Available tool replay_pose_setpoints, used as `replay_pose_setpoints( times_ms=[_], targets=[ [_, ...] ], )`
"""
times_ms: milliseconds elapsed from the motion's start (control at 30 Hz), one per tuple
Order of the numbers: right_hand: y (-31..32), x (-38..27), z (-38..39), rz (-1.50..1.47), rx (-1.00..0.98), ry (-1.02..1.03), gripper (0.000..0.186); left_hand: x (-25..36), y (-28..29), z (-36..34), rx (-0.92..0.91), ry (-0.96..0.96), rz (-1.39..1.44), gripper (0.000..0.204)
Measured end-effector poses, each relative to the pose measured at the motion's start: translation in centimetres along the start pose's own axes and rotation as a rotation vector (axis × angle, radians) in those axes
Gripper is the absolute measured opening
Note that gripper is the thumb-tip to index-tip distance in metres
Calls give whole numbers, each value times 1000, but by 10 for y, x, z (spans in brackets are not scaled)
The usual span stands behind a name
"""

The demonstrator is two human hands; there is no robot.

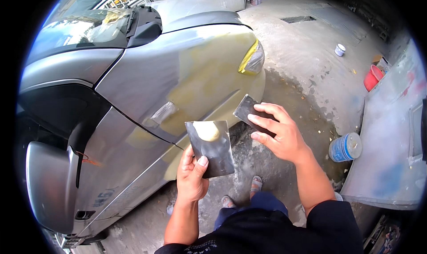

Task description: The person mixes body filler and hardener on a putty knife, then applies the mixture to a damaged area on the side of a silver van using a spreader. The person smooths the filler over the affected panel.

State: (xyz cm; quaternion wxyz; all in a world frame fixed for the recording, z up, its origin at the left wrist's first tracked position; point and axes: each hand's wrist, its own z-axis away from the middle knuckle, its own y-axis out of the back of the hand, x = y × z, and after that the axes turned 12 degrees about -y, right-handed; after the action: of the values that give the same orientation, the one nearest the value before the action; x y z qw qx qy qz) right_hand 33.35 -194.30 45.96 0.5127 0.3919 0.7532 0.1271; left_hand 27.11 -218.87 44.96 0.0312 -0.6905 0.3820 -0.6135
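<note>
My left hand (192,176) grips a dark rectangular mixing plate (215,158) by its lower left edge, thumb on top. A mound of pale yellow body filler (206,130) sits near the plate's upper edge. Above and to the right, my right hand (280,132) pinches a dark flat spreader (249,112), apart from the plate. Just ahead and to the left stands a silver car; its front fender (178,72) has yellowish filler patches and sanded areas. Yellow masking tape (242,67) borders the headlight (255,58).
The car's side mirror (51,187) juts out at the lower left. At right, a blue and white bucket (345,147) stands beside a leaning pale panel (387,152). A red basin (372,78) and a small white can (340,49) are farther off on the concrete floor (302,45).
</note>
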Motion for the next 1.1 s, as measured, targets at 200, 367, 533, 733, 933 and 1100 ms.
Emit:
replay_pose_setpoints(
  times_ms=[200,367,533,733,933,1100],
  targets=[
    [-18,-22,3,167,91,178,37,-16,-11,0,105,-4,-64,52],
    [-46,16,12,71,-57,79,35,-29,10,9,55,-307,-686,44],
    [-81,42,1,-89,76,-184,37,-36,57,29,164,-387,-513,43],
    [-138,40,-31,89,172,-113,44,-50,93,73,375,-67,-271,51],
    [-185,40,-62,222,308,9,48,-61,108,98,456,-13,-256,52],
    [-201,36,-76,245,372,68,49,-61,114,97,498,0,-275,52]
  ],
)
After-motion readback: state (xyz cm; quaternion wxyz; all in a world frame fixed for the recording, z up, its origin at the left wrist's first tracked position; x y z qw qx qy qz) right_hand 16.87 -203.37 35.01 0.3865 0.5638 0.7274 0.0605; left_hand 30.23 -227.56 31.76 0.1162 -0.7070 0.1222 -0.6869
